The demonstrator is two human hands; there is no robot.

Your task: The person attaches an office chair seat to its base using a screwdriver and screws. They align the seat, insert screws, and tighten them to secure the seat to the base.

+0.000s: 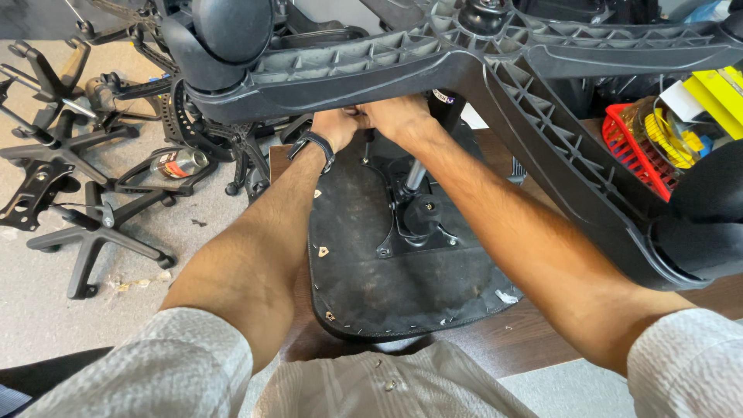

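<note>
left hand [337,126] and right hand [395,116] meet at chair mechanism [414,220] under star base [464,58] | fingers hidden, grip cannot be told | steady seat underside [364,271] on tabletop [534,333], keep wrists clear of base arms

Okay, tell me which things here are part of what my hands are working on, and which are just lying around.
In hand:
left hand
right hand
upturned chair seat
gas lift cylinder
five-star base

Lying about:
spare chair bases on the floor
red basket
yellow items
</note>
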